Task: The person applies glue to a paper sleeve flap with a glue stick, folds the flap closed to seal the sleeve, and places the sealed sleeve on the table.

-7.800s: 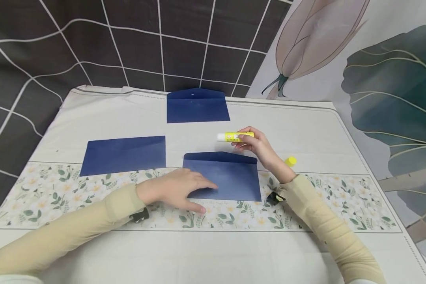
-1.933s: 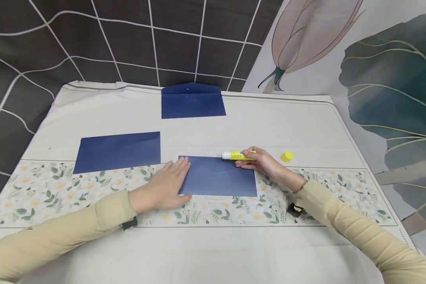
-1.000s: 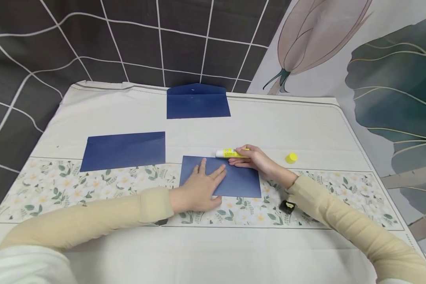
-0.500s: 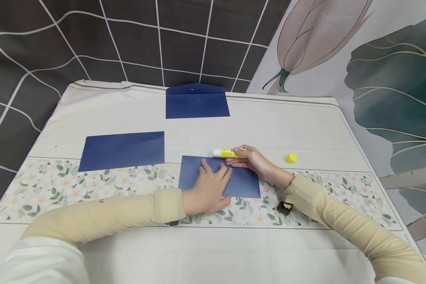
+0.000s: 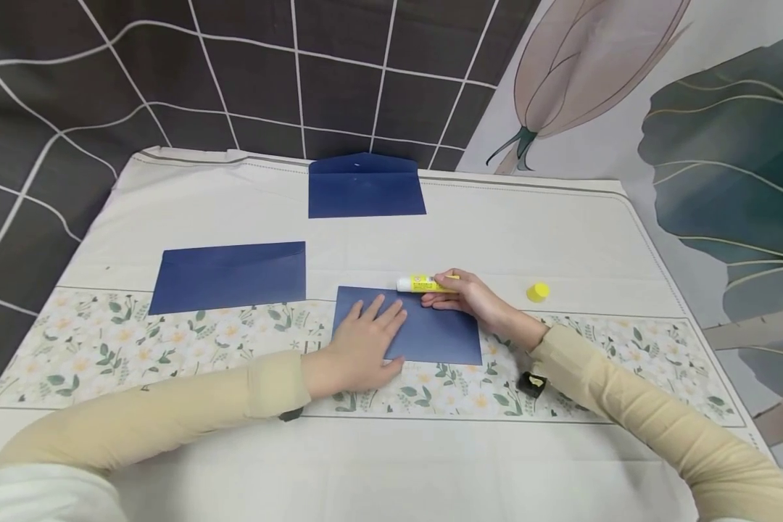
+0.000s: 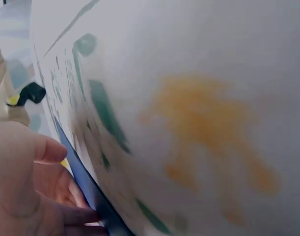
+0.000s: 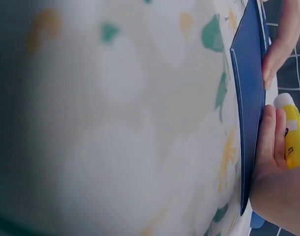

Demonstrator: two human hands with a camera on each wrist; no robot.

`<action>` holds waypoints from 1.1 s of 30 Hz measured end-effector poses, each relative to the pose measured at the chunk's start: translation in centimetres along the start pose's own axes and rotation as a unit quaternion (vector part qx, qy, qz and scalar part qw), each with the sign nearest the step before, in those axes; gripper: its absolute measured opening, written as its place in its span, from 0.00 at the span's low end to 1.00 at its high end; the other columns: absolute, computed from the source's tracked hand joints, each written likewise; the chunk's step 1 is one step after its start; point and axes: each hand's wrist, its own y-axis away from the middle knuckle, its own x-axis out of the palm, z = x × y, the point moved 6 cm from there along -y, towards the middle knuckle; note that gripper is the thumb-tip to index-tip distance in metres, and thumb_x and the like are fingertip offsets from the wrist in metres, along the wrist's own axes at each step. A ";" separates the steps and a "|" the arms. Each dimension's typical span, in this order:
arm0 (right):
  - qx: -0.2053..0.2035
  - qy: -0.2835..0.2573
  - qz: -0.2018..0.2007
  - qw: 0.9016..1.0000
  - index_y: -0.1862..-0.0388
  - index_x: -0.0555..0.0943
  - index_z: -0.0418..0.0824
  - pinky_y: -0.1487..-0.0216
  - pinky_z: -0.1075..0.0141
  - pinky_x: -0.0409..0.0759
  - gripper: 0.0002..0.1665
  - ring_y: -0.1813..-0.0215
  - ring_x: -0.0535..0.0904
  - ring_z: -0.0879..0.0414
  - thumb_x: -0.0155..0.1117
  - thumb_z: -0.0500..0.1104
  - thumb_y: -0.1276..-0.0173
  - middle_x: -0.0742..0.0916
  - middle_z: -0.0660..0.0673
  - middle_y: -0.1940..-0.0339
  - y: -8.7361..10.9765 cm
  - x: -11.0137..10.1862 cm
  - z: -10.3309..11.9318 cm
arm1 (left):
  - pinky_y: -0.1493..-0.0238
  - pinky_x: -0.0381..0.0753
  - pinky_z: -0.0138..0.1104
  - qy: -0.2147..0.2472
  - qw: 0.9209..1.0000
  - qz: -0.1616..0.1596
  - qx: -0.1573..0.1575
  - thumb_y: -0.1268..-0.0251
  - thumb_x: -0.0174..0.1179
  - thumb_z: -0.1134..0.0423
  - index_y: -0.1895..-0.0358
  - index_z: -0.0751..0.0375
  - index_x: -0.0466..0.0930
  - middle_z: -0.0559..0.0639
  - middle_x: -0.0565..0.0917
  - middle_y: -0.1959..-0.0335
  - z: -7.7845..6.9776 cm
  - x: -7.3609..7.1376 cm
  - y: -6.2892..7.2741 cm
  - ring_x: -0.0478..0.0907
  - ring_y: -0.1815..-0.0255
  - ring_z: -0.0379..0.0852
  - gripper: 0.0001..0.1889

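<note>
A dark blue envelope [image 5: 440, 337] lies on the tablecloth in front of me, its flap folded down. My left hand [image 5: 359, 355] rests flat on its left half, fingers spread. In my right hand [image 5: 476, 301] is an uncapped yellow glue stick [image 5: 417, 283], held between thumb and fingers, its white end pointing left. The lower fingers of that hand touch the envelope near its upper right. From the right wrist, the glue stick [image 7: 294, 140] shows beyond the envelope's edge [image 7: 250, 73]. The left wrist view catches the envelope edge [image 6: 86, 179] under my fingertips.
The yellow glue cap [image 5: 538, 292] stands to the right of my right hand. Another blue envelope [image 5: 228, 279] lies flap down at the left. A third envelope [image 5: 367, 192], flap up, lies at the table's far edge by the dark gridded curtain [image 5: 254, 87].
The near envelope's flap, raised in the oldest frame, is folded down. My left hand slid right across the envelope, then back left a little. My right hand keeps the glue stick by the top edge.
</note>
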 end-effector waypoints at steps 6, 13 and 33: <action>0.002 -0.017 0.002 1.000 0.52 0.64 0.34 0.49 0.69 0.82 0.15 0.58 0.86 0.62 0.45 0.46 0.23 0.88 0.49 0.63 0.3 -0.3 -0.1 | 0.27 0.39 0.64 0.056 0.998 -0.015 -0.007 0.32 0.48 0.42 0.25 0.53 0.57 0.49 0.52 0.22 2.4 -0.4 1.5 0.44 0.21 0.59 0.35; 0.008 -0.038 0.008 0.999 0.54 0.64 0.36 0.48 0.69 0.82 0.12 0.57 0.86 0.61 0.44 0.44 0.23 0.88 0.49 0.63 0.4 -0.4 -0.3 | 0.28 0.40 0.65 0.075 0.996 -0.049 -0.004 0.33 0.51 0.46 0.27 0.56 0.61 0.55 0.57 0.24 5.0 -1.0 3.7 0.51 0.23 0.60 0.34; 0.011 -0.104 -0.004 0.995 0.51 0.61 0.38 0.50 0.70 0.82 0.11 0.59 0.86 0.59 0.38 0.45 0.21 0.86 0.49 0.65 1.3 -1.1 -0.3 | 0.46 0.76 0.46 0.111 0.989 -0.102 0.002 0.62 0.75 0.41 0.38 0.64 0.72 0.57 0.76 0.48 9.2 -3.5 0.7 0.71 0.49 0.52 0.46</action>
